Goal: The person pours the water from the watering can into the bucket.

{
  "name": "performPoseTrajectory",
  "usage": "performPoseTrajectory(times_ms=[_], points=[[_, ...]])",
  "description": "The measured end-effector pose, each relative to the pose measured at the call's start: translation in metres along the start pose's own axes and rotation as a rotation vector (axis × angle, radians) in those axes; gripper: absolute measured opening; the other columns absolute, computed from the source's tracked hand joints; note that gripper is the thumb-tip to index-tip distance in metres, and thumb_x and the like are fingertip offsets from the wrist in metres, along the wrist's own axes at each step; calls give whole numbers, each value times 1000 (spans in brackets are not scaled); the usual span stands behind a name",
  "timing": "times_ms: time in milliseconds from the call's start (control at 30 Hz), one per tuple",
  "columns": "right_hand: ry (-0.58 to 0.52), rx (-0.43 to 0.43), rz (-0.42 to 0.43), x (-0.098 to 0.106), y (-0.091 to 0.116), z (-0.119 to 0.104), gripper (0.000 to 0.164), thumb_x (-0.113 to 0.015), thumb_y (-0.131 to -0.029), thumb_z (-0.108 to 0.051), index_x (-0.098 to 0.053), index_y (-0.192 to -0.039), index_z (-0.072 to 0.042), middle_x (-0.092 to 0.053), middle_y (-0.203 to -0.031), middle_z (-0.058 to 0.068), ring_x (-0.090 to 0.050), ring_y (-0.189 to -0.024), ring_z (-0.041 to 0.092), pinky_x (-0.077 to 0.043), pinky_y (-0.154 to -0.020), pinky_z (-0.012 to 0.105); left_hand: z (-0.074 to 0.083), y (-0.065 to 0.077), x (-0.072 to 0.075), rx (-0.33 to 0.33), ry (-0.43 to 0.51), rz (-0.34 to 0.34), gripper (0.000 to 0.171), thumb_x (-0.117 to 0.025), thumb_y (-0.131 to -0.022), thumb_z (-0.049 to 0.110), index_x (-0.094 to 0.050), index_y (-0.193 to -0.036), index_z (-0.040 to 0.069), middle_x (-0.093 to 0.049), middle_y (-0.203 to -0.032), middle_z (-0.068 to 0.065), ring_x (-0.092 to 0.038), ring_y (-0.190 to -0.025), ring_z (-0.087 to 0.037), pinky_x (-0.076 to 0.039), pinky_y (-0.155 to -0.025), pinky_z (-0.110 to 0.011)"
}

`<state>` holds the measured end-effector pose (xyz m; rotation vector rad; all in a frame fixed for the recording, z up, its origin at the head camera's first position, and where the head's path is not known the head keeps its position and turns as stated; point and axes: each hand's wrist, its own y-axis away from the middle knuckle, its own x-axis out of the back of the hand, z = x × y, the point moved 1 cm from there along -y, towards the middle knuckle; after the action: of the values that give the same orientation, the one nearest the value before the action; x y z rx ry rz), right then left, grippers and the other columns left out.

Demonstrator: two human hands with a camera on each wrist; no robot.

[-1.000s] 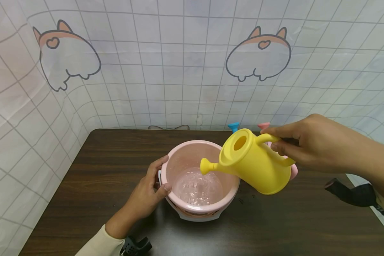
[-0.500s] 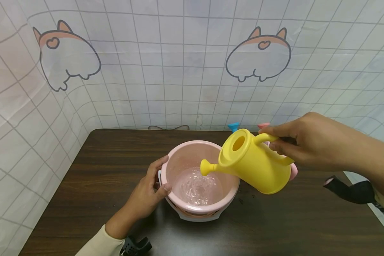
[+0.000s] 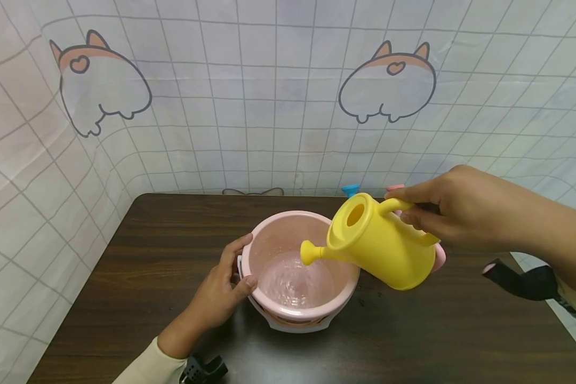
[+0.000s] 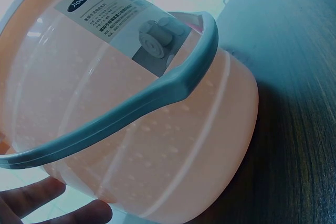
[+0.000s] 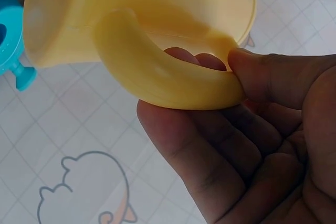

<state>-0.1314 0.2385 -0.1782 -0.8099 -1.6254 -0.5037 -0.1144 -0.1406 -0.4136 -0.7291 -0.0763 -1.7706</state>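
Note:
A yellow watering can (image 3: 381, 242) is tilted over the right rim of a pink bucket (image 3: 293, 312), its spout above the bucket's inside. My right hand (image 3: 453, 210) grips the can's handle, thumb and fingers wrapped round it in the right wrist view. Rippling water (image 3: 295, 282) lies in the bucket's bottom. At the bucket's left side, my left hand (image 3: 221, 288) holds the rim, thumb on the near edge and fingers toward the back. The left wrist view shows the bucket's grey-blue carrying handle (image 4: 142, 111) and a label (image 4: 126, 24) on its wall.
A blue watering can (image 5: 13, 40) and a pink one (image 3: 440, 257) stand behind the yellow can, mostly hidden. The dark wooden table (image 3: 182, 229) meets a tiled-pattern curtain at the back. A thin dark cord (image 3: 253, 192) lies along the back edge.
My right hand has risen slightly and shifted a little left, the can tipping a bit further. Ripples in the water have lessened. My left hand and the bucket have stayed put.

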Motion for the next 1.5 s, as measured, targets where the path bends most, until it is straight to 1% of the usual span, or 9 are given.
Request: performPoseTrajectory(times_ms=[100, 300, 433, 567, 700, 933, 1200, 1333, 1500], points=[[3, 12, 3, 1, -1, -1, 40, -77, -92, -9, -71, -131, -12, -70, -127, 7, -33, -45, 0, -36, -42, 24, 0, 0, 0, 0, 1, 0, 72, -56, -101, 54, -23, -160, 31, -59, -132, -12, -66, -102, -19, -55, -82, -37], [3, 4, -18, 2, -3, -3, 37, -76, -93, -10, -72, -130, -14, -69, -128, 6, -38, -49, 1, -39, -45, 25, 0, 0, 1, -7, 1, 2, 72, -56, -101, 53, -23, -160, 30, -62, -128, -12, -66, -100, -17, -54, -82, -36], [4, -3, -36, 3, -5, -4, 37, -76, -94, -13, -72, -131, -14, -71, -125, 7, -38, -49, 1, -39, -44, 25, 0, 0, 0, -9, -3, 2, 72, -55, -101, 54, -23, -160, 30, -63, -128, -12, -66, -100, -17, -55, -82, -36], [4, -3, -55, 5, -8, -6, 36, -74, -95, -13, -72, -131, -17, -75, -107, -2, -42, -52, 1, -40, -46, 25, 0, 1, 0, -6, -2, 2, 72, -55, -101, 55, -23, -160, 30, -63, -128, -12, -67, -99, -17, -55, -82, -36], [7, -5, -68, 6, -12, -8, 34, -73, -96, -13, -73, -129, -20, -71, -94, -11, -46, -55, 2, -42, -48, 25, 0, 1, 0, -2, 2, 0, 72, -56, -101, 55, -23, -160, 31, -62, -129, -12, -67, -101, -18, -55, -82, -37], [24, -17, -89, 8, -18, -10, 35, -74, -94, -11, -74, -128, -20, -71, -93, -10, -48, -57, 4, -44, -50, 26, 0, 0, 0, 7, 9, -6, 72, -56, -101, 53, -23, -160, 31, -61, -130, -13, -67, -102, -19, -54, -82, -37], [6, -38, -132, 11, -24, -11, 35, -72, -95, -12, -72, -130, -15, -72, -96, -9, -47, -56, 5, -44, -50, 26, 0, 0, 0, -8, 12, -2, 71, -56, -101, 54, -24, -160, 31, -61, -130, -13, -67, -100, -19, -55, -80, -36], [14, -26, -151, 13, -28, -14, 33, -70, -96, -12, -73, -129, -15, -68, -86, -11, -45, -53, 5, -41, -47, 26, 0, 0, 0, -12, 11, 0, 72, -55, -101, 55, -24, -160, 30, -61, -130, -13, -67, -99, -18, -55, -80, -36], [35, -8, -184, 16, -34, -19, 24, -66, -97, -11, -75, -116, -23, -59, -73, -12, -46, -53, 4, -42, -47, 26, 1, -1, 0, -12, 3, 5, 72, -54, -101, 57, -24, -160, 30, -61, -129, -12, -67, -97, -17, -55, -81, -36]])
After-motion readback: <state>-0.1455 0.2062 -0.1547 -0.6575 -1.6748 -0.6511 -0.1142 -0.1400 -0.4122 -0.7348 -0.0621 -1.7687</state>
